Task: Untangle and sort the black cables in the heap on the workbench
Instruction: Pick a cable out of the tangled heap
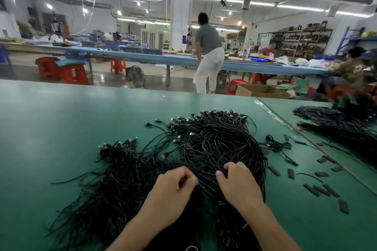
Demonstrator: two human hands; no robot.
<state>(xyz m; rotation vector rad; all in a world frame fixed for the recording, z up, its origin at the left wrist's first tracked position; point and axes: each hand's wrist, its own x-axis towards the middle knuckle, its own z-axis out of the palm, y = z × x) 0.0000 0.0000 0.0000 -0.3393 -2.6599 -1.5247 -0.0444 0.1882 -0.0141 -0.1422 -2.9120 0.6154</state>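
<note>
A big tangled heap of black cables (214, 142) with plug ends lies in the middle of the green workbench (61, 128). To its left a straighter bundle of black cables (114, 181) fans out toward the near edge. My left hand (173, 189) sits at the near side of the heap, fingers curled and pinching cable strands. My right hand (238, 183) is just to its right, fingertips hooked into the strands of the heap. The cables beneath both hands are partly hidden.
Several short flat black pieces (318, 187) lie scattered on the bench to the right. Another pile of black cables (342, 126) covers the neighbouring bench at far right. A cardboard box (259, 89) stands beyond the far edge. People work at a long blue table (126, 55) behind.
</note>
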